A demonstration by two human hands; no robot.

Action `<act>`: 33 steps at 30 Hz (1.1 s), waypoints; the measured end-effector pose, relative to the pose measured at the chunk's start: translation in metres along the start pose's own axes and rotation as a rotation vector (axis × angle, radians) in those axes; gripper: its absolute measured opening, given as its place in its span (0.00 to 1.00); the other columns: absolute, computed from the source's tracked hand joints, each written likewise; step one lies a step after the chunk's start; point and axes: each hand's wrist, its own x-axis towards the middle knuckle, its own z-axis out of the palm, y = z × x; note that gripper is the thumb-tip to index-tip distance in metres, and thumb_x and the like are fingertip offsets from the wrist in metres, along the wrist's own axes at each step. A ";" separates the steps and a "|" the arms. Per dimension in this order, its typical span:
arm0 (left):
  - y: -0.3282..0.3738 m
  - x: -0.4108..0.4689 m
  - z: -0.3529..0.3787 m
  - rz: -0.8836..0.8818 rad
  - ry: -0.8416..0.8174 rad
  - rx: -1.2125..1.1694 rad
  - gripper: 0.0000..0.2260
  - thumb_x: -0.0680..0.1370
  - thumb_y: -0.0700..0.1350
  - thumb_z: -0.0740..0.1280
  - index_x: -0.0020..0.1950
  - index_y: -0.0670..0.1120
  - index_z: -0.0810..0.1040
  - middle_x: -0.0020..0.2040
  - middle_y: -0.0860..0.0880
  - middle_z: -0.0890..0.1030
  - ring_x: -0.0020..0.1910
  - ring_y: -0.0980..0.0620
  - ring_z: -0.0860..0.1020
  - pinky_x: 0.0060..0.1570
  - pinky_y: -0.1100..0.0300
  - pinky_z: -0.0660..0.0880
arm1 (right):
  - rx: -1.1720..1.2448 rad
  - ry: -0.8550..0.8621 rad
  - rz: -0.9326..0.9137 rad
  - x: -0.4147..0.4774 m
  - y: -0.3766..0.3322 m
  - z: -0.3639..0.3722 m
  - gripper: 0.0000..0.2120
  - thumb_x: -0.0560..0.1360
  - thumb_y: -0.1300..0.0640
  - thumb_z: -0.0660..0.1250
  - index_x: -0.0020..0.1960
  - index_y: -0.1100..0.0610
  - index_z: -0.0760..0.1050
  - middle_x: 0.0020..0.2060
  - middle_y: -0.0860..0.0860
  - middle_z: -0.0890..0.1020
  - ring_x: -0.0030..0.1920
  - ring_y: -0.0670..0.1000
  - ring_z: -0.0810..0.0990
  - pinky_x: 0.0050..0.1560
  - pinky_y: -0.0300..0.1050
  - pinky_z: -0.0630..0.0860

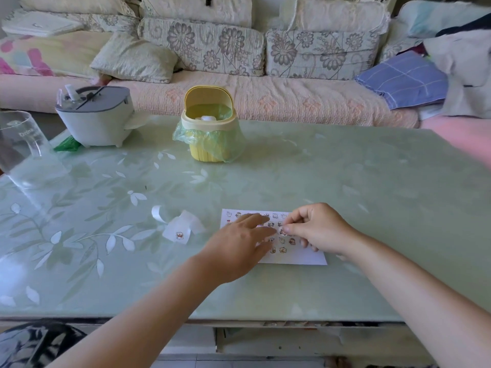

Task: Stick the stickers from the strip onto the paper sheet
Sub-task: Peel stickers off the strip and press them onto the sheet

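A white paper sheet (303, 257) lies on the green table (345, 181), with several small cartoon stickers stuck on it in rows. My left hand (239, 243) lies flat on the sheet's left part with straight fingers, covering some stickers. My right hand (316, 228) hovers over the sheet's right part, thumb and forefinger pinching a small sticker (281, 229) at the sheet's surface. The curled white sticker strip (180, 228) rests on the table left of the sheet, one sticker showing on it.
A small yellow bin (208, 128) with a green bag stands at the table's far middle. A grey-white appliance (95, 115) sits at the far left, beside a clear glass jug (18, 144). A sofa with cushions runs behind the table.
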 end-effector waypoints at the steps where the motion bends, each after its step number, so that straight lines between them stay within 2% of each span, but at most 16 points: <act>1: 0.001 0.002 0.003 0.002 -0.029 0.027 0.17 0.82 0.54 0.60 0.70 0.57 0.73 0.73 0.53 0.68 0.73 0.52 0.64 0.65 0.55 0.68 | -0.024 -0.022 0.006 -0.001 0.003 -0.004 0.02 0.75 0.59 0.73 0.44 0.56 0.83 0.33 0.48 0.82 0.28 0.48 0.75 0.27 0.39 0.68; 5: 0.001 0.006 0.006 -0.008 -0.009 0.123 0.18 0.79 0.59 0.62 0.68 0.58 0.74 0.69 0.56 0.71 0.68 0.51 0.69 0.64 0.56 0.67 | -0.099 -0.097 0.022 -0.004 0.011 -0.011 0.02 0.74 0.58 0.73 0.43 0.56 0.83 0.36 0.45 0.84 0.28 0.48 0.76 0.28 0.40 0.70; 8: 0.003 0.007 0.006 -0.021 0.031 0.149 0.21 0.75 0.63 0.59 0.64 0.58 0.77 0.66 0.57 0.74 0.65 0.51 0.72 0.62 0.55 0.69 | -0.131 -0.114 0.020 -0.004 0.018 -0.013 0.03 0.73 0.57 0.72 0.41 0.54 0.83 0.42 0.53 0.85 0.28 0.48 0.76 0.31 0.40 0.73; 10: 0.003 0.006 0.009 -0.015 0.042 0.173 0.24 0.73 0.64 0.54 0.63 0.57 0.78 0.64 0.56 0.75 0.63 0.51 0.73 0.61 0.54 0.70 | -0.145 -0.119 0.021 -0.003 0.022 -0.016 0.03 0.74 0.57 0.72 0.42 0.54 0.84 0.43 0.55 0.85 0.28 0.48 0.75 0.32 0.39 0.73; 13: 0.003 0.007 0.012 0.031 0.037 0.085 0.20 0.75 0.59 0.59 0.62 0.55 0.79 0.62 0.55 0.76 0.63 0.51 0.72 0.62 0.54 0.70 | -0.148 -0.137 0.024 -0.001 0.025 -0.017 0.03 0.74 0.58 0.73 0.41 0.54 0.85 0.36 0.49 0.83 0.31 0.47 0.75 0.32 0.40 0.73; 15: 0.004 0.008 0.013 0.084 0.035 0.008 0.14 0.76 0.52 0.63 0.59 0.53 0.80 0.59 0.55 0.77 0.60 0.51 0.73 0.57 0.54 0.74 | -0.151 -0.132 0.012 -0.001 0.027 -0.015 0.03 0.73 0.58 0.73 0.41 0.53 0.85 0.35 0.49 0.83 0.33 0.47 0.75 0.34 0.42 0.74; 17: 0.006 0.007 0.015 0.128 0.056 -0.006 0.11 0.76 0.48 0.64 0.56 0.53 0.81 0.56 0.55 0.78 0.56 0.51 0.74 0.50 0.53 0.77 | -0.173 -0.122 -0.005 -0.001 0.028 -0.013 0.03 0.73 0.57 0.73 0.42 0.52 0.85 0.33 0.46 0.83 0.32 0.43 0.75 0.35 0.37 0.72; 19: 0.007 0.006 0.017 0.149 0.080 0.009 0.11 0.76 0.48 0.62 0.54 0.53 0.81 0.55 0.55 0.78 0.54 0.51 0.75 0.45 0.52 0.78 | -0.212 -0.110 -0.023 -0.001 0.027 -0.012 0.03 0.73 0.57 0.73 0.42 0.52 0.84 0.30 0.40 0.81 0.32 0.38 0.75 0.34 0.32 0.70; 27: 0.004 0.005 0.018 0.157 0.086 0.015 0.10 0.76 0.46 0.63 0.55 0.54 0.80 0.55 0.56 0.78 0.55 0.51 0.75 0.45 0.52 0.78 | -0.365 -0.082 -0.045 -0.001 0.021 -0.008 0.05 0.73 0.56 0.71 0.39 0.49 0.83 0.33 0.40 0.81 0.36 0.41 0.78 0.39 0.37 0.74; 30: 0.005 0.004 0.019 0.176 0.091 0.025 0.12 0.78 0.45 0.60 0.56 0.56 0.79 0.54 0.56 0.77 0.54 0.52 0.74 0.44 0.52 0.76 | -0.417 -0.065 -0.028 -0.001 0.019 -0.005 0.05 0.71 0.55 0.71 0.37 0.48 0.82 0.35 0.41 0.82 0.40 0.44 0.81 0.44 0.43 0.79; 33: 0.008 0.003 0.019 0.210 0.089 0.064 0.16 0.79 0.45 0.57 0.58 0.59 0.80 0.54 0.56 0.77 0.51 0.51 0.75 0.43 0.55 0.75 | -0.507 -0.041 -0.028 -0.002 0.016 -0.002 0.04 0.71 0.53 0.70 0.39 0.47 0.82 0.37 0.40 0.82 0.43 0.43 0.80 0.45 0.44 0.79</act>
